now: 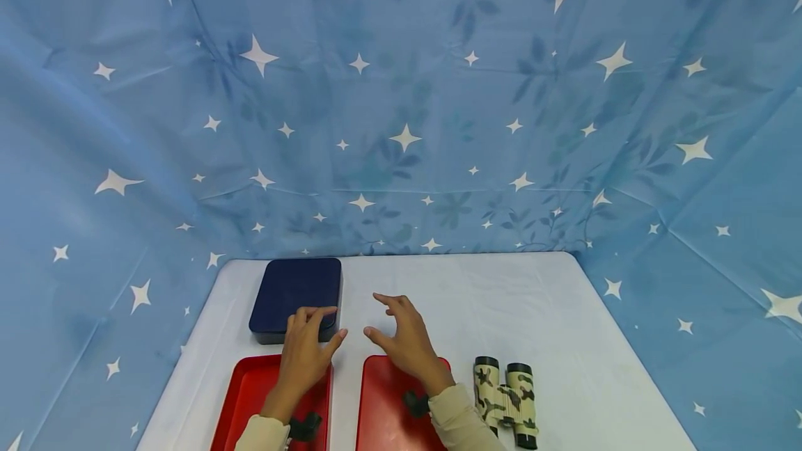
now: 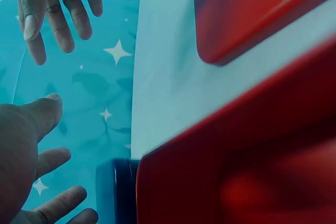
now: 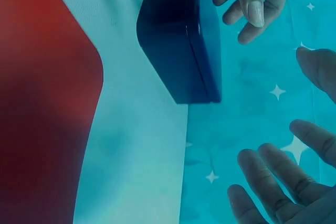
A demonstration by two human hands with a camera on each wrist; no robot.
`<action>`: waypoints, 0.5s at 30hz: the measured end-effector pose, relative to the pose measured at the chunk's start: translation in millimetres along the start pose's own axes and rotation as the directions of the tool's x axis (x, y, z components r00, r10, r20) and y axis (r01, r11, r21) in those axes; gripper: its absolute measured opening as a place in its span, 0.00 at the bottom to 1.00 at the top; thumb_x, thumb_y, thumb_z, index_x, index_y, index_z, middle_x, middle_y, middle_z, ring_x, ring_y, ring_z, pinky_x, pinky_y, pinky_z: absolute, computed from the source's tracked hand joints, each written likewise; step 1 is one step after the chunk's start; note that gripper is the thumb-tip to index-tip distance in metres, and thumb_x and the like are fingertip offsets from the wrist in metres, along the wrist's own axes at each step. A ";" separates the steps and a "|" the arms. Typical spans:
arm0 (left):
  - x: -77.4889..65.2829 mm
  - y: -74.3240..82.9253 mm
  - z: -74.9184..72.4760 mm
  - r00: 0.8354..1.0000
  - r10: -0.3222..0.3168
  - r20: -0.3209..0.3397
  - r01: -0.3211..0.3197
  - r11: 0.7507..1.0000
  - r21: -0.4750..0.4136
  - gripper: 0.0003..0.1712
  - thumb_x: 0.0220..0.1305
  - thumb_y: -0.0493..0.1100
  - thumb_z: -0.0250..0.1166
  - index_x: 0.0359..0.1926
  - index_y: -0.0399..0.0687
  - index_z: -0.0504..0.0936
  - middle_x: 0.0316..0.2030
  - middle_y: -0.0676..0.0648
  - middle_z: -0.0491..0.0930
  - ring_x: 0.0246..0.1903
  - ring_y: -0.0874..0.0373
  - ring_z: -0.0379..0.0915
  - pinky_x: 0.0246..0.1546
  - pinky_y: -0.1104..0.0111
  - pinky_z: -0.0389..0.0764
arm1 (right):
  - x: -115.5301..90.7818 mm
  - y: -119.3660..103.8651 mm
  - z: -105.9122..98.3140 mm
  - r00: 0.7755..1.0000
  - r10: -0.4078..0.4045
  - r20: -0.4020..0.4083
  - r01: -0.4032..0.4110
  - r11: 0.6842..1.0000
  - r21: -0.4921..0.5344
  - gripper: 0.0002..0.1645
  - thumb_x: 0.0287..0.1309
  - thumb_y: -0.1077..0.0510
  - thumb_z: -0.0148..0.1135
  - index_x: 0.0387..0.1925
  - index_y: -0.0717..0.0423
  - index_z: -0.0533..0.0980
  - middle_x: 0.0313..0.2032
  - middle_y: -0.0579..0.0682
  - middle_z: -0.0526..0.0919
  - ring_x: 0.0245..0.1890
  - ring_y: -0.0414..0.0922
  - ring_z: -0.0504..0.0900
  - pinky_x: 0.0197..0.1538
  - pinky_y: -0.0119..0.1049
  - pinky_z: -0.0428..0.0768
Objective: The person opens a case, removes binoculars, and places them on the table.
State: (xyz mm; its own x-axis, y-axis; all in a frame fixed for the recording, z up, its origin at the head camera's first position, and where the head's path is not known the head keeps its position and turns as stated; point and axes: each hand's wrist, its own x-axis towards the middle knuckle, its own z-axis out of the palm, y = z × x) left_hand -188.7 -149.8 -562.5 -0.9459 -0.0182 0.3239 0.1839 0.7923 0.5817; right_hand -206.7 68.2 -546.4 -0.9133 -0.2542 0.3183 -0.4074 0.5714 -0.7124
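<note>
The left hand (image 1: 307,348) is hovering over the near edge of the blue box (image 1: 297,291), its thumb standing well apart from loosely bent fingers, and it is holding nothing. The right hand (image 1: 407,339) is facing it above the far end of the red lid (image 1: 382,409), also spread wide and gripping nothing; a gap is lying between the two sets of fingertips. Below the left forearm the red tray (image 1: 241,402) is sitting on the near left, hollow side up, with the lid lying flat just to its right. The box is resting beyond the tray on the far left, and the binoculars (image 1: 510,399) are lying near right, beside the right sleeve (image 1: 464,420). All of these are sharing the white table (image 1: 464,312), with a starry curtain (image 1: 401,89) hanging behind. The likeliest trouble — as I am judging it — is coming from the low forearms: a downward sweep could be catching the tray's wall or skewing the lid, and a rightward swing of the right elbow could be knocking the binoculars. A careless left fingertip could also be nudging the box.
</note>
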 end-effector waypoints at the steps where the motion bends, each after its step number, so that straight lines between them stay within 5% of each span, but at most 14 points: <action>1: 0.4 -1.6 -1.0 1.000 -0.007 -0.002 0.007 1.000 0.000 0.30 0.58 0.54 0.74 0.59 0.52 0.81 0.53 0.41 0.74 0.53 0.46 0.67 0.51 0.52 0.75 | 1.4 -1.2 1.5 1.000 -0.006 0.002 0.006 1.000 0.000 0.38 0.58 0.44 0.70 0.69 0.40 0.69 0.54 0.45 0.76 0.52 0.47 0.80 0.52 0.45 0.81; 15: 9.0 -22.4 -19.3 0.997 -0.080 -0.005 0.080 0.997 0.019 0.32 0.57 0.54 0.74 0.62 0.53 0.79 0.57 0.40 0.72 0.54 0.46 0.65 0.51 0.48 0.76 | 19.9 -14.0 22.3 0.999 -0.004 0.048 0.004 1.000 0.005 0.39 0.58 0.44 0.70 0.69 0.43 0.68 0.54 0.47 0.77 0.51 0.46 0.81 0.52 0.43 0.81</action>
State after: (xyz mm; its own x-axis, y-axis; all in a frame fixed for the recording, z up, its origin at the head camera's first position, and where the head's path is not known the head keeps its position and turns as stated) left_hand -196.2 -179.4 -558.1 -0.9562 -0.0842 0.2803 0.1030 0.7996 0.5916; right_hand -219.2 37.8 -544.0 -0.9105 -0.2936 0.2912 -0.4111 0.5664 -0.7143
